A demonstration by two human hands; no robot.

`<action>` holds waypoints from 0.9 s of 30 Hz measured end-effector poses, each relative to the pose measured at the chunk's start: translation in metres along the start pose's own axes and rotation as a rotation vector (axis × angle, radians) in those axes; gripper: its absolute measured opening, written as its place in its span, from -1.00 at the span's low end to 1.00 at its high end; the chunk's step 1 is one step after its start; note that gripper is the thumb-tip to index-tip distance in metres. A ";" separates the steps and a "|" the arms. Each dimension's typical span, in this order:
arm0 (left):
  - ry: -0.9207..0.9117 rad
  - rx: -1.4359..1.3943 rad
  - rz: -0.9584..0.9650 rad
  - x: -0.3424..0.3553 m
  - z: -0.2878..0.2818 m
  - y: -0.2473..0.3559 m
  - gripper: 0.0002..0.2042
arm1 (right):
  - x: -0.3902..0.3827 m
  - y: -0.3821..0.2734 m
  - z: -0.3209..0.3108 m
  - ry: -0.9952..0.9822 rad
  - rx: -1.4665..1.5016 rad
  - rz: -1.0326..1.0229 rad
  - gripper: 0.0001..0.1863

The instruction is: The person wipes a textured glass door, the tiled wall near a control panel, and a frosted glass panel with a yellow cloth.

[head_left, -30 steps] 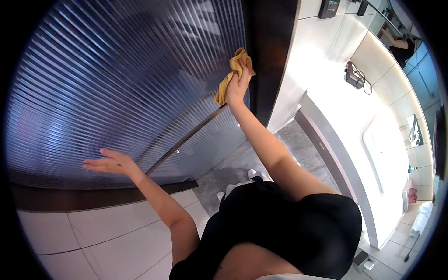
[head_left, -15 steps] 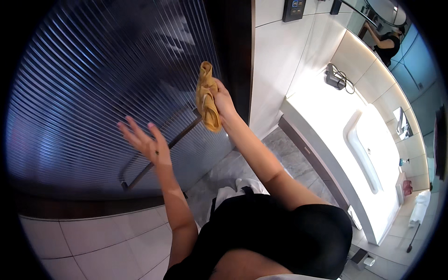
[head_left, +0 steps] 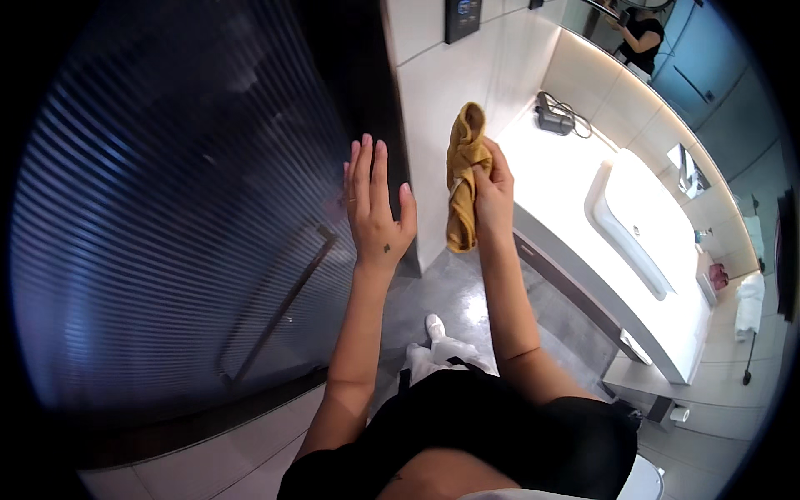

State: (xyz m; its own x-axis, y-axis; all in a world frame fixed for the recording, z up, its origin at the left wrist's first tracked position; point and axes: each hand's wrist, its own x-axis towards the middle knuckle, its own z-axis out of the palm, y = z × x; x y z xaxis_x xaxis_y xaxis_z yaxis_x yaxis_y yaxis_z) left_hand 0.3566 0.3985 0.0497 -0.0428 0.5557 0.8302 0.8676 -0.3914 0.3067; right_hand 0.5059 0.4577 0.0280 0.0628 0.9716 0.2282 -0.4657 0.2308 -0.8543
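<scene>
Left hand [head_left: 379, 212]: raised, bare, fingers extended, thumb spread; nothing held. Contact with the door behind: cannot tell.
Right hand [head_left: 496, 200]: well clear of the left, thumb and fingers clamped on the cloth's near side.
Mustard cloth [head_left: 461, 187]: bunched, long way upright, held up between the two hands, apart from the left.
Ribbed glass door [head_left: 158, 200]: dark, left side; long bar handle [head_left: 283, 307] set aslant below the left hand.
White bench [head_left: 546, 171]: right side, carrying basin [head_left: 637, 229] and dark corded device [head_left: 553, 117].

door [head_left: 167, 208] left | counter [head_left: 554, 183] right | basin [head_left: 621, 242] on counter | cloth [head_left: 463, 187] in right hand [head_left: 496, 200], right of left hand [head_left: 379, 221]
</scene>
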 end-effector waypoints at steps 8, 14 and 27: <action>0.034 -0.021 0.038 0.023 0.082 0.023 -0.47 | 0.059 0.022 -0.028 -0.046 -0.211 -0.247 -0.56; 0.206 0.300 -0.144 0.045 0.150 0.005 -0.47 | 0.131 0.017 -0.014 -0.270 -0.408 -0.680 -0.48; 0.231 0.906 -0.186 0.015 0.206 -0.048 -0.30 | 0.187 0.177 -0.066 -0.385 -0.637 -1.302 -0.54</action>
State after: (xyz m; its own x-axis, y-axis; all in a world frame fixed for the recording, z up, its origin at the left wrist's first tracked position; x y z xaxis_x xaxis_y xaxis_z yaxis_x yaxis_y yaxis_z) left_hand 0.4162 0.5769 -0.0487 -0.2317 0.3553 0.9056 0.8869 0.4596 0.0466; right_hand 0.4937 0.6837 -0.1113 -0.1570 0.0243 0.9873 0.1905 0.9817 0.0062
